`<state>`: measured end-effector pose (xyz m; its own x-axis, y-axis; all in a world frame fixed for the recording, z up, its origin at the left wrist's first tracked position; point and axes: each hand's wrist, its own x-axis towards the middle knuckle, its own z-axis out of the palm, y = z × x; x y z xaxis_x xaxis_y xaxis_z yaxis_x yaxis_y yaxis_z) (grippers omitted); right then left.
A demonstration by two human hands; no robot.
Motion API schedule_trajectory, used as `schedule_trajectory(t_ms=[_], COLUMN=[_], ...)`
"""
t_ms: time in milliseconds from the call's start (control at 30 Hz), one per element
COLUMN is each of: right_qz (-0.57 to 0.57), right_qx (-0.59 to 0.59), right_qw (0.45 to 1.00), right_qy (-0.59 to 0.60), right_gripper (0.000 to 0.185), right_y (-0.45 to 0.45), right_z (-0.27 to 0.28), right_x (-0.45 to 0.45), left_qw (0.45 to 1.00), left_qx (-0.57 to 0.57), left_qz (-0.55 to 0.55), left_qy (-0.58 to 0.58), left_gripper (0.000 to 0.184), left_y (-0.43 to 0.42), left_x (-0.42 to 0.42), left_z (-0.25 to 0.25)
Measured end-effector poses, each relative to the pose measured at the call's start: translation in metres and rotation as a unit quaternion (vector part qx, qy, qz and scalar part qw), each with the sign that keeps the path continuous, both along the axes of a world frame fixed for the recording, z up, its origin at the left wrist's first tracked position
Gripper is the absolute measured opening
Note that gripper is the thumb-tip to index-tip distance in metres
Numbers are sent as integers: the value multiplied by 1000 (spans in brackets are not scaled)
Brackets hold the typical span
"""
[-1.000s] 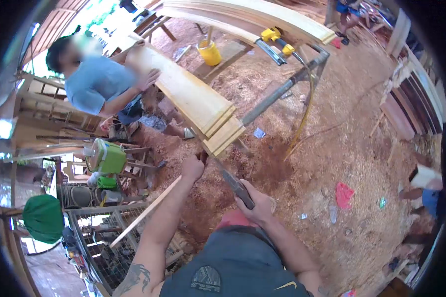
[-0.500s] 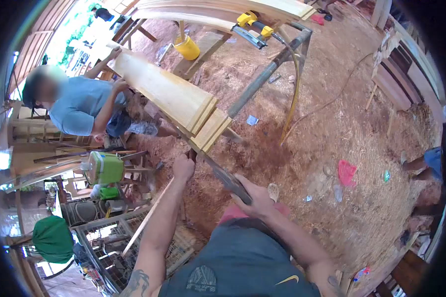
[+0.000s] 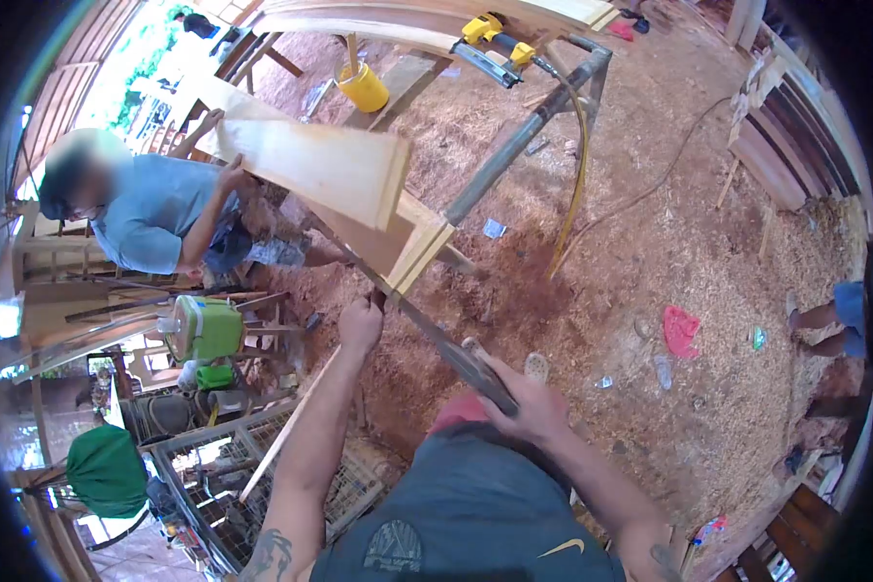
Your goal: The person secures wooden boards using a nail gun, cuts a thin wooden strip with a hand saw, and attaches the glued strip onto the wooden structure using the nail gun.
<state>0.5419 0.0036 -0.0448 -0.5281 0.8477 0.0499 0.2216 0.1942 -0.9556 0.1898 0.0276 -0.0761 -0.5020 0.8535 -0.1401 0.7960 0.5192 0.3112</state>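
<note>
My right hand (image 3: 532,405) is wrapped around the near end of a long dark grey bar (image 3: 451,354). This bar slants up to the near corner of the pale wooden boards (image 3: 423,254). Just below that corner, my left hand (image 3: 361,325) is closed in a fist, with a dark piece at its top that I cannot identify. Above the lower boards, a co-worker (image 3: 160,209) holds the far part of a wide pale board (image 3: 325,170), which is tilted and partly raised off them.
A yellow nail gun (image 3: 498,44) with a hose lies at the top near a metal pipe frame (image 3: 529,136). Behind the boards stands a yellow bucket (image 3: 364,89). At left are a green cooler (image 3: 207,328) and a wire-mesh rack (image 3: 213,495). Sawdust covers the ground.
The co-worker has lifted and turned the upper board away from the lower boards. My right hand has drawn toward me and slightly right with the bar. My left hand has barely moved.
</note>
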Motion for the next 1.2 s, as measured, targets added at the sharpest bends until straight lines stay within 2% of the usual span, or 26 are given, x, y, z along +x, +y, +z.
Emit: schedule_trajectory(t_ms=[33,133,233,300,400,500,567,667,767,833,933,1033,1100,1200], right_qz=[-2,-15,-17,9,3,9,-23,-39,0,-18,-21,-10,-37,-7], right_qx=[-3,25,15,32,-2,24,54,102,21,54,12,3,66,-26], right_qw=[1000,999,1000,999,1000,998,998,994,998,998,1000,998,997,1000], right_qy=[26,37,-14,-31,-31,-50,33,23,-66,-26,-19,-70,0,-15], right_gripper=[62,62,61,63,63,63,63,64,62,61,59,58,57,58], right_y=[8,7,-18,-32,-46,-21,0,2,-23,-39,-54,-19,-3,-5], right_z=[-8,-18,-1,11,24,2,-14,-25,10,22,23,7,-33,-34], right_x=[-20,-32,16,59,81,31,-21,-32,27,64,83,28,-20,-14], left_qw=[1000,997,999,999,1000,1000,999,999,1000,999,999,999,998,997], left_qx=[-5,-37,16,1,-6,-10,-11,-6,4,24,47,-5,-6,11], left_qz=[8,28,10,6,14,14,23,25,1,2,-7,24,48,46], left_qy=[-2,-63,-38,-35,-14,-5,-22,-38,-19,-31,-3,28,-32,-61], left_gripper=[52,57,54,50,47,46,45,44,43,43,43,48,53,61], left_y=[2,2,-2,-5,-9,-4,-2,3,-1,-4,-5,-4,-1,-5], left_x=[8,-4,-10,-15,-23,-22,-12,2,-6,-11,-14,-15,-7,-8], left_z=[11,1,-15,-19,-29,-31,-17,7,-9,-16,-23,-25,-6,2])
